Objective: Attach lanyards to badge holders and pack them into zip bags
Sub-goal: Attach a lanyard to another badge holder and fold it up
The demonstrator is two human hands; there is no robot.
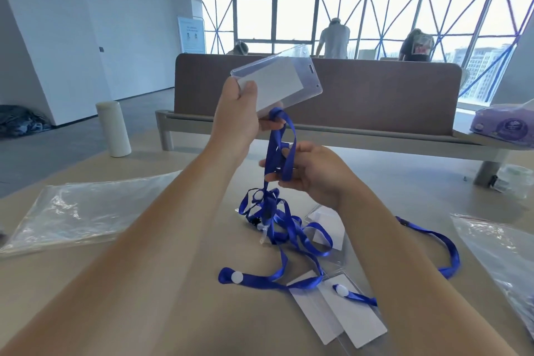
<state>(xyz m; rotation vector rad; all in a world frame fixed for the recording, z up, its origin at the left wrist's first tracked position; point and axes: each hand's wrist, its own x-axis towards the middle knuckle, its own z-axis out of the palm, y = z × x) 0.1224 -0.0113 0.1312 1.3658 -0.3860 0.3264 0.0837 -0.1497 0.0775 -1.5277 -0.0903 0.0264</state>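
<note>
Closest to me, flat clear badge holders with white cards [341, 309] lie on the tan table [419, 176]. A heap of loose blue ribbon lanyards [283, 225] is tangled over them. A clear plastic zip bag [83, 208] lies flat off to the left, and a second clear zip bag [497, 246] lies off to the right.

Above the heap, my right hand [313, 175] is the lower and nearer one. Its fingers are curled and pinch a blue lanyard strap [281, 150] that runs up out of the heap.

Higher and farther out, my left hand [238, 117] grips one short end of a clear plastic badge holder with a white card inside [278, 85], thumb on the front. The top loop of the strap sits just under that holder, touching my left fingers.

Here is the bit that matters. The holder's long side runs from my left hand up and to the right. Its small slot [311, 68] is at the far right end, away from my grip. The strap is below and to the left of the slot. So I think the strap has to go up and right to reach it, and my right hand is the one to bring it. I cannot tell where the strap's clip is.

Farther back stand a white round bottle [113, 128], a purple tissue pack [505, 124] and a brown divider panel [375, 101].
</note>
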